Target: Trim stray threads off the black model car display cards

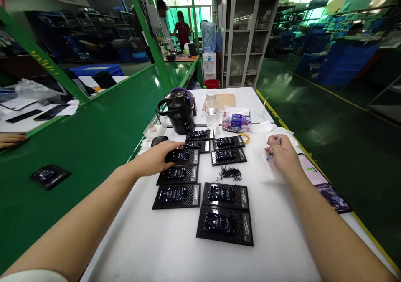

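Observation:
Several dark model cars, each on a black carbon-patterned base with a grey name strip, lie in two columns on the white table point(140, 240). My left hand point(163, 153) reaches over the left column. Its thumb and fingers are closed around the left end of one model car base point(184, 157). On the right, my right hand point(283, 152) pinches a slim tool point(271, 151), tip down, over a thin white sheet point(266, 171) with a small blue mark. The tool's kind is unclear. Between the hands lies a pile of small black strips point(230, 174).
Behind the cars stand a black kettle-like jug point(180, 113), a clear bottle point(212, 110) and a tissue pack point(236, 120). A yellow tape ring point(244, 138) lies near them. A screen-like device point(326, 186) sits along the right edge. Another model car point(50, 176) rests on the green surface at left.

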